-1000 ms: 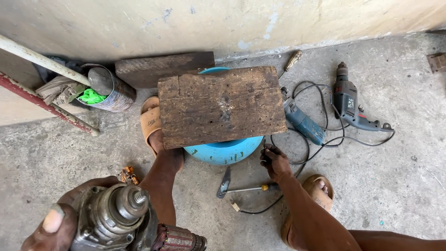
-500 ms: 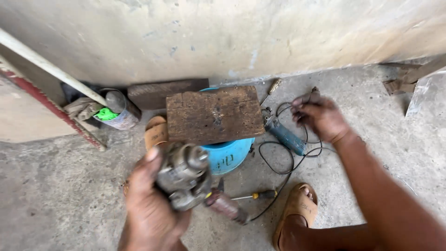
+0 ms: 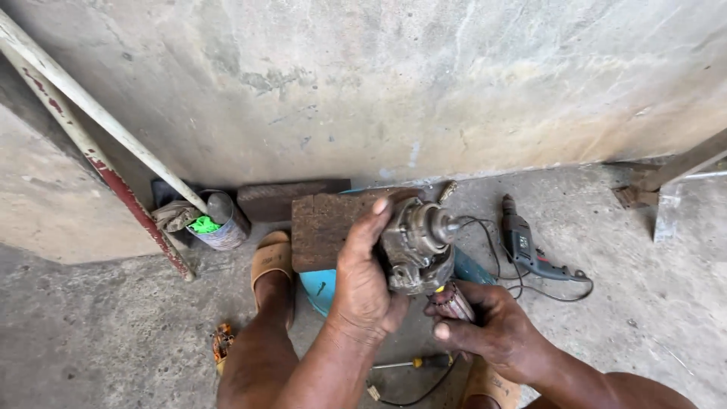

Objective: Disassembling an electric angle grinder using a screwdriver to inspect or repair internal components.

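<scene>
- The left hand (image 3: pixel 363 291) wraps around a grimy metal drill head (image 3: pixel 415 244), fingers closed over its body and thumb on top; it is held in the air just in front of the wooden board (image 3: pixel 326 227).
- The right hand (image 3: pixel 496 333) pinches the copper-wound motor core (image 3: pixel 453 301) that sticks out below the drill head, the grip narrow and closed on it.
- The drill head looks heavy, stiff and probably greasy; the thick housing is the safe place to hold. The windings look more delicate, so the core is best taken by its ends, though its far end is hidden.
- Right of the board lies a grey power drill (image 3: pixel 526 246) with its cord; a sandal (image 3: pixel 271 261) sits left of the board, and a screwdriver (image 3: pixel 413 363) lies on the floor below it.
- Half a second ago the right hand reached to the cord beside the board while the left held the piece alone; now both hands meet on it.
</scene>
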